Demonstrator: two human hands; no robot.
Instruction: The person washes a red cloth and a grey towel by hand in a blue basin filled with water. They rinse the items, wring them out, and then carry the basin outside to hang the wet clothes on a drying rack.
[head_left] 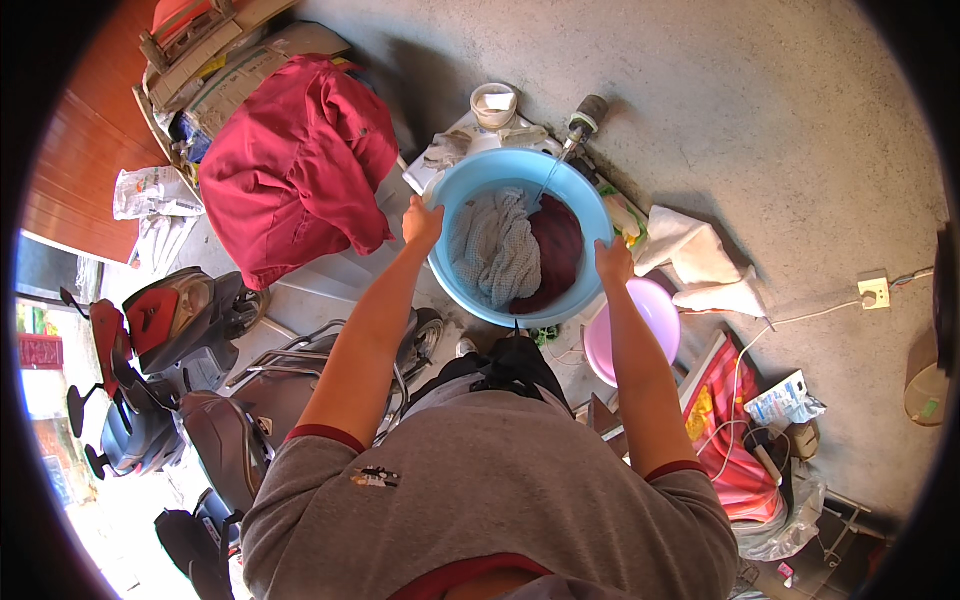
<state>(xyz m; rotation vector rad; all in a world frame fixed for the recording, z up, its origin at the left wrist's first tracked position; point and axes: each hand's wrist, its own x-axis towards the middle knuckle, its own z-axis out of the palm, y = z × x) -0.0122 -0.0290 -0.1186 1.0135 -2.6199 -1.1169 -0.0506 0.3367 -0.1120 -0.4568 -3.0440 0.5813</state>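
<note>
My left hand grips the left rim of a blue plastic basin, and my right hand grips its right rim, fingers closed on it. Inside lie a pale grey textured cloth and a dark maroon cloth. A wall tap at the far side runs a thin stream of water into the basin. Beyond the rim are a white board and a small white container. A pink basin sits lower, under my right forearm.
Red fabric covers a pile by cardboard at left. Scooters stand at lower left. Cream cloth lies right of the basin, near a socket with a cord. Red bags and clutter are at lower right.
</note>
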